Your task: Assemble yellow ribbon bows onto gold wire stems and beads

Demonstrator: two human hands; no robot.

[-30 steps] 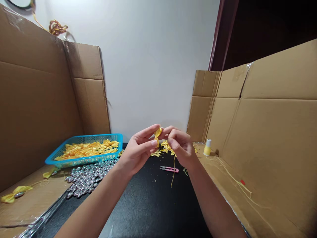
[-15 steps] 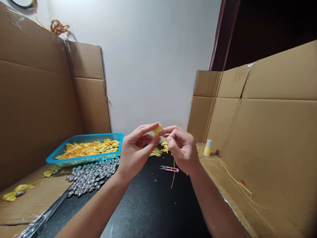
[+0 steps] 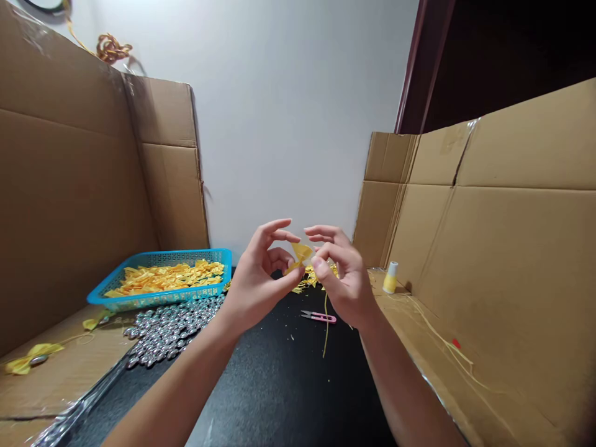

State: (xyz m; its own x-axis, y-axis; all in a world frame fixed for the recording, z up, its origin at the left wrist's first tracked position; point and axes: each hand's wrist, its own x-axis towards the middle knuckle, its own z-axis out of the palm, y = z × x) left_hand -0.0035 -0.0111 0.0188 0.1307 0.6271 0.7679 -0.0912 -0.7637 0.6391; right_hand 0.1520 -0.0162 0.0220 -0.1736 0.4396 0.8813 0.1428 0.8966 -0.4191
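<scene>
Both of my hands are raised together above the black table top [image 3: 279,385]. Between them is a small folded piece of yellow ribbon [image 3: 300,253]. My left hand [image 3: 261,273] pinches its lower end with thumb and middle finger, the forefinger lifted. My right hand [image 3: 342,276] pinches the ribbon's right side with thumb and forefinger, the other fingers spread. A thin yellow thread [image 3: 325,329] hangs down below my right hand to the table.
A blue basket [image 3: 218,256] of yellow ribbon pieces stands at the left, with a heap of shiny silver pieces [image 3: 165,332] in front. Pink snips [image 3: 319,317] lie behind my hands. A yellow thread spool [image 3: 390,277] stands right. Cardboard walls [image 3: 512,248] flank both sides.
Both hands have risen slightly and their outer fingers have spread. The ribbon piece has turned and now shows a flatter folded face between the fingertips.
</scene>
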